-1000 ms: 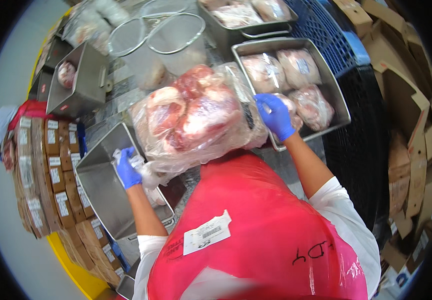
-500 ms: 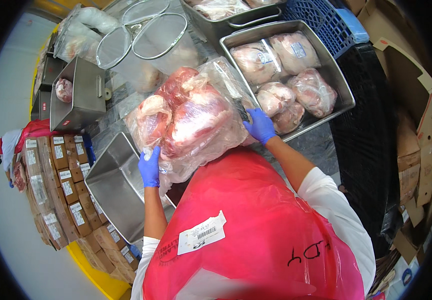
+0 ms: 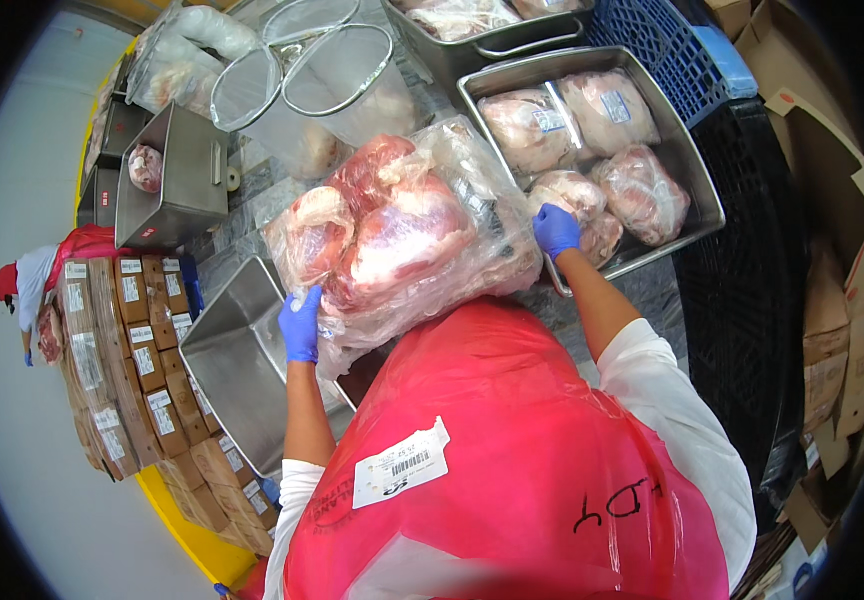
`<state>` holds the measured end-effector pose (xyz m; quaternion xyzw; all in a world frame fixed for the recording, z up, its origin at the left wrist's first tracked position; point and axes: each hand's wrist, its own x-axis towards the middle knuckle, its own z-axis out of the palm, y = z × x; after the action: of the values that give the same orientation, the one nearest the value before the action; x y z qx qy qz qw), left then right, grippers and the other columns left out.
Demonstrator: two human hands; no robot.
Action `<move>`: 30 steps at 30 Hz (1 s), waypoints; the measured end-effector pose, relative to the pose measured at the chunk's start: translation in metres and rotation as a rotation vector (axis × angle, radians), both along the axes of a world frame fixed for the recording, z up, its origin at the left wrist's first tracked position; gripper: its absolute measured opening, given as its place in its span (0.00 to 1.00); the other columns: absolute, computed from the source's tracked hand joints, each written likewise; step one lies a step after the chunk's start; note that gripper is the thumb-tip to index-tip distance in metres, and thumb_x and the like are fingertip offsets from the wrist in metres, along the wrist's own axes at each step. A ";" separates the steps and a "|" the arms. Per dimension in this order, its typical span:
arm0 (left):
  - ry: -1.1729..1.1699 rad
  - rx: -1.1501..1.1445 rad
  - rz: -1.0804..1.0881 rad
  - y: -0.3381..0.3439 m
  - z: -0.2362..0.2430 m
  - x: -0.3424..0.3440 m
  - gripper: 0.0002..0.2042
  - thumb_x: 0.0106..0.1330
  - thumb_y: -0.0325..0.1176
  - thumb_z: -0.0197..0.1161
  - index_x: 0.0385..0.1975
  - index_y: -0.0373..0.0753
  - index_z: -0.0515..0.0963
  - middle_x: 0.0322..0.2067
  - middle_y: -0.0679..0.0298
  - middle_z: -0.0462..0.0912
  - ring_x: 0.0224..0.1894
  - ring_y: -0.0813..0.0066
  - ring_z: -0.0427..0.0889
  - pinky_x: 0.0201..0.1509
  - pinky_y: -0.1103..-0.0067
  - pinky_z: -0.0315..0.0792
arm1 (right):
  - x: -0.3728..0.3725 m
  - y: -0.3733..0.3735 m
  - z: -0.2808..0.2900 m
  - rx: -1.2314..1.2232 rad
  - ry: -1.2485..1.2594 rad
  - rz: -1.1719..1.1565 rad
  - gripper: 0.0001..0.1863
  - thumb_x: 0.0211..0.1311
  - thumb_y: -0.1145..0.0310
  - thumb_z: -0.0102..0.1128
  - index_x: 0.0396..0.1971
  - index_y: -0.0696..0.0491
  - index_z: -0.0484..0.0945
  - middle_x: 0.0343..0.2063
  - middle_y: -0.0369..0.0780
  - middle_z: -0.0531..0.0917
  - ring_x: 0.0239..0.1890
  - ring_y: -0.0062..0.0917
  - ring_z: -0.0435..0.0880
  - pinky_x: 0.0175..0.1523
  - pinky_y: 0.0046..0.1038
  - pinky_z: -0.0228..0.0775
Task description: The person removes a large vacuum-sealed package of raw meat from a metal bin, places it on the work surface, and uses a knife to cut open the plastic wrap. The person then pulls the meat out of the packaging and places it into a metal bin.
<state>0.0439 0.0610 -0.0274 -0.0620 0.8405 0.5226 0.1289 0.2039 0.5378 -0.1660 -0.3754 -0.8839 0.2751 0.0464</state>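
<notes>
Large pieces of raw meat lie in a clear plastic bag in front of me, over the table. My left hand, in a blue glove, is closed on the bag's near left edge. At the bag's right edge, my right hand is closed in a fist, apparently pinching the plastic; its fingertips are hidden. Just beyond that hand, a metal tub holds several plastic-wrapped pieces of meat.
An open metal bin sits by my left forearm. Ring-topped clear bags stand at the back, beside another metal bin. Stacked boxes and a person are at left; a black pallet is at right.
My right hand has moved right and slightly away from me, its fingers now closed. The bag's right side is stretched further right. My left hand keeps its hold on the near left edge.
</notes>
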 end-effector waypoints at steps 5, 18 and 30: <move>-0.036 -0.045 0.010 -0.004 -0.004 -0.008 0.17 0.62 0.42 0.72 0.40 0.33 0.82 0.34 0.66 0.82 0.36 0.78 0.77 0.42 0.77 0.72 | 0.001 -0.006 0.009 -0.200 0.103 -0.088 0.11 0.60 0.63 0.59 0.28 0.56 0.81 0.30 0.51 0.84 0.34 0.46 0.84 0.42 0.41 0.75; -0.034 0.008 0.043 0.005 -0.003 -0.006 0.23 0.61 0.43 0.72 0.48 0.29 0.80 0.41 0.62 0.84 0.41 0.77 0.79 0.48 0.77 0.73 | -0.002 -0.011 -0.006 -0.237 0.433 -0.023 0.11 0.63 0.65 0.60 0.39 0.57 0.80 0.36 0.53 0.84 0.38 0.42 0.84 0.48 0.36 0.74; 0.191 -0.139 0.060 0.005 -0.015 -0.001 0.33 0.60 0.40 0.72 0.63 0.32 0.70 0.53 0.49 0.80 0.53 0.63 0.80 0.58 0.73 0.73 | -0.018 -0.090 0.017 -0.022 0.002 0.158 0.25 0.51 0.61 0.69 0.45 0.57 0.69 0.38 0.54 0.82 0.41 0.50 0.83 0.47 0.45 0.74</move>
<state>0.0425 0.0657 -0.0419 -0.0459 0.8809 0.4702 0.0281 0.1863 0.4483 -0.1492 -0.3047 -0.9077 0.2878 0.0214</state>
